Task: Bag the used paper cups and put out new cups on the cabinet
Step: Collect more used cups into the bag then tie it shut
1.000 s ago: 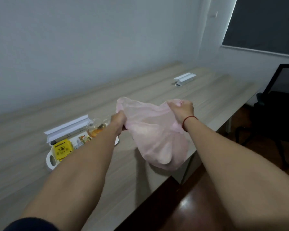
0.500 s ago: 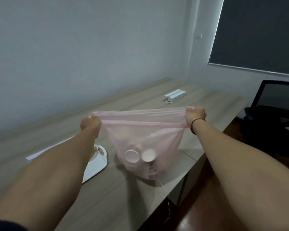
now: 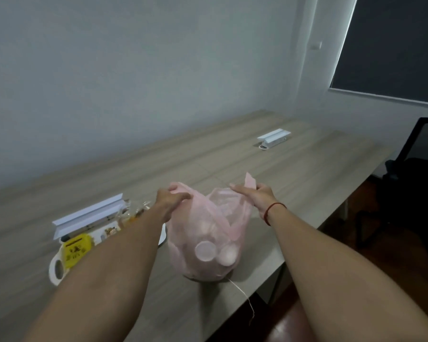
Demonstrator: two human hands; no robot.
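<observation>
Both arms out front, left hand (image 3: 171, 202) and right hand (image 3: 255, 197) level, each gripping one side of the pink bag (image 3: 208, 243).
Left: palm down, wrist dropped a bit, fingers curled over the bag's rim on its side. Right: palm turned inward, a flap of the rim pinched at the thumb and sticking up past the knuckles, index finger straight, pointing toward the left hand. Hands near each other, not touching. Forearms bare, nearly straight at the elbows, converging from the lower corners of the head view. Red string band (image 3: 273, 211) on the right wrist.
</observation>
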